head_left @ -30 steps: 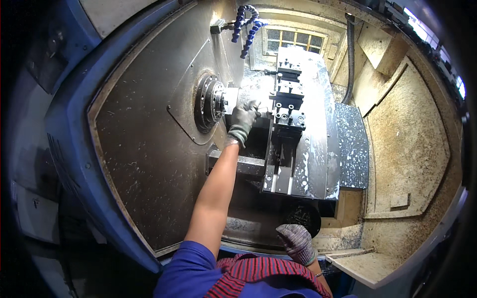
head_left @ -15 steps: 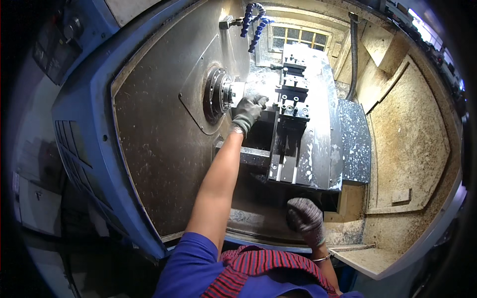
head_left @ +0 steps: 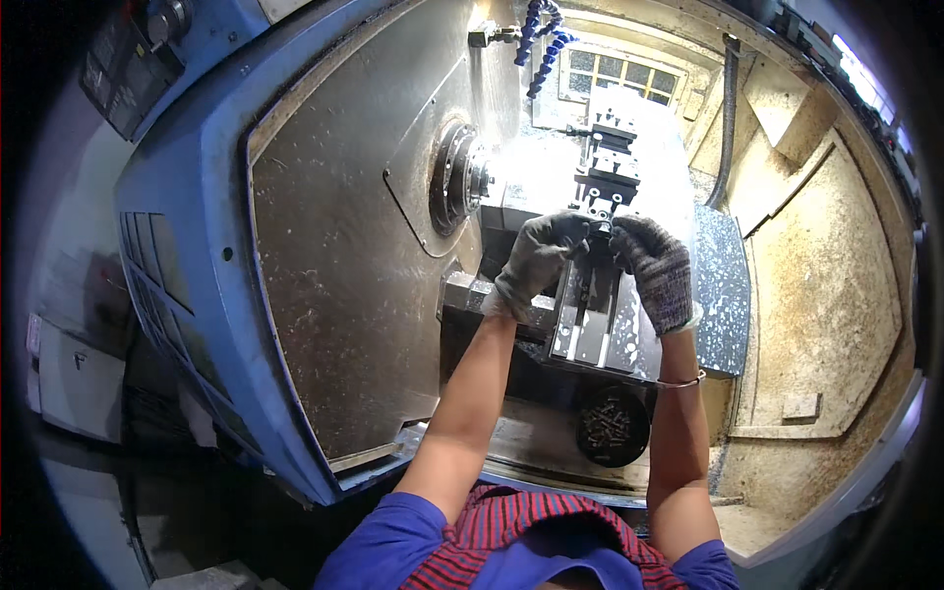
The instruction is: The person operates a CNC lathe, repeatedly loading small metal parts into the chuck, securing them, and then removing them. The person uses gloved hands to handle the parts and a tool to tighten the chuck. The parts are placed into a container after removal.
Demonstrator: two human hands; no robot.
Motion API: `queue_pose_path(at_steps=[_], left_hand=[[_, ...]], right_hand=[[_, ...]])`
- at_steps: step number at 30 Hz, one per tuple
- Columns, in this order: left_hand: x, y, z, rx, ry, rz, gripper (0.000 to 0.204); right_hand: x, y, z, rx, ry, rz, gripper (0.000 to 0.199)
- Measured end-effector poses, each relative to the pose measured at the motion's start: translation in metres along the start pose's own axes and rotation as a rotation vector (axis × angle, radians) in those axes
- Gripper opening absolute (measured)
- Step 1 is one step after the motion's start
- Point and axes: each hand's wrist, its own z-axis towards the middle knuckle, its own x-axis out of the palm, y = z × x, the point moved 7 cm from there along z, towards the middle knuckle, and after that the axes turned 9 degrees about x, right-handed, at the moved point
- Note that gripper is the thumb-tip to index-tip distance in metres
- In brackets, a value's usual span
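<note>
My left hand (head_left: 536, 261), in a grey work glove, is raised over the slide of a lathe (head_left: 600, 334), its fingers closed in a pinch. Opposite it, my right hand (head_left: 657, 270), in a speckled knit glove, has its fingers curled together too. The fingertips meet at the front of a row of black tool blocks (head_left: 612, 167) with bolts on top. Whatever is pinched between them is small and dark, and I cannot make out its kind. To the left, the round spindle chuck (head_left: 454, 182) sticks out of the metal wall under a bright glare.
A dark round bowl (head_left: 586, 447) with several small metal pieces stands below the slide, near my right forearm. Blue jointed coolant hoses (head_left: 539, 49) hang at the back. A black hose (head_left: 728, 118) runs down the back right, and the blue machine frame (head_left: 211, 256) borders the left.
My left hand has drawn back from beside the chuck toward the tool blocks. My right hand has risen from low in front to meet it. The bowl has come into sight.
</note>
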Motion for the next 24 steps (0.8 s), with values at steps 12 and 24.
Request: queue_pose_path(at_steps=[12,24], left_hand=[[-0.010,0.009,0.025,-0.018,-0.124,-0.172,0.025],[-0.050,0.104,0.038,-0.362,-0.287,0.026,0.019]], right_hand=[[0.012,0.023,0.057,-0.414,-0.007,-0.373,0.016],[0.040,-0.032,0.151,-0.855,0.224,-0.658,0.006]])
